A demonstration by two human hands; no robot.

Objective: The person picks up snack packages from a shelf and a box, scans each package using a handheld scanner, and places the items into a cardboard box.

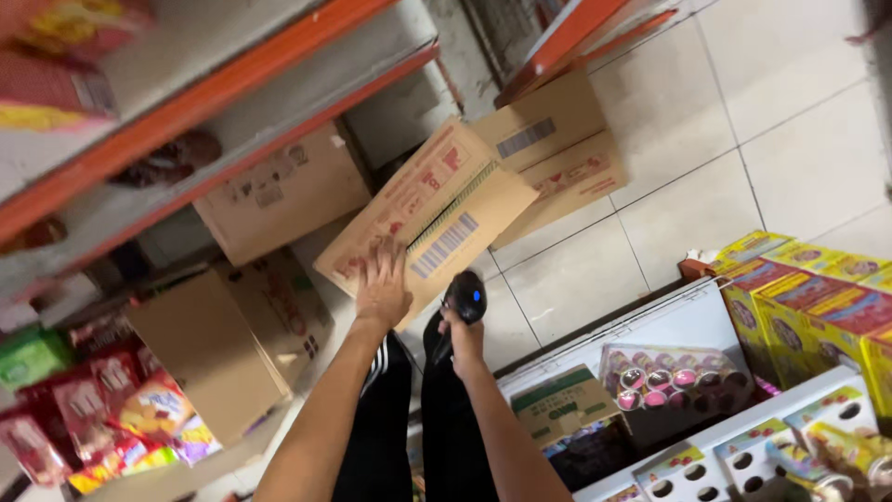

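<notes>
One scanner (465, 299) toward tilted carton (429, 219)

We are in a shop, likely its stock aisle. Orange-edged metal shelves (200, 98) run along one side, with red snack packets (88, 418) packed on the lower level. Brown cartons (279, 191) with barcode labels sit under the shelves and lean on the pale tiled floor (743, 139). On the other side we see rows of yellow and red boxes (808, 297) and a shrink-wrapped pack of cups (664, 376) on a white display. A black barcode scanner (465, 299) points at one carton.
</notes>
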